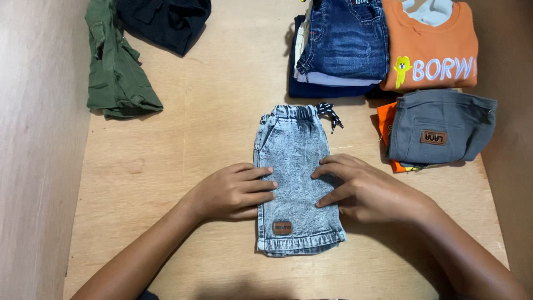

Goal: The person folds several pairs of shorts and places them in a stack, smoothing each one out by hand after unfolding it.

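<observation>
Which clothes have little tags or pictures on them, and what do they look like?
Brown patch: small rounded rectangle near the hem of the light grey denim shorts, below the left hand and right hand.
Brown patch: small rectangle on the folded grey shorts, at right.
Print: yellow cartoon figure beside white letters on the orange sweatshirt, top right.

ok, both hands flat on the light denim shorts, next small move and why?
Probably fold the hem end up toward the waistband. The light denim shorts already lie halved lengthwise on the table, with the left hand and right hand pressing either side of the middle, a likely crease line. The folded dark jeans and grey shorts are shorter bundles.
</observation>
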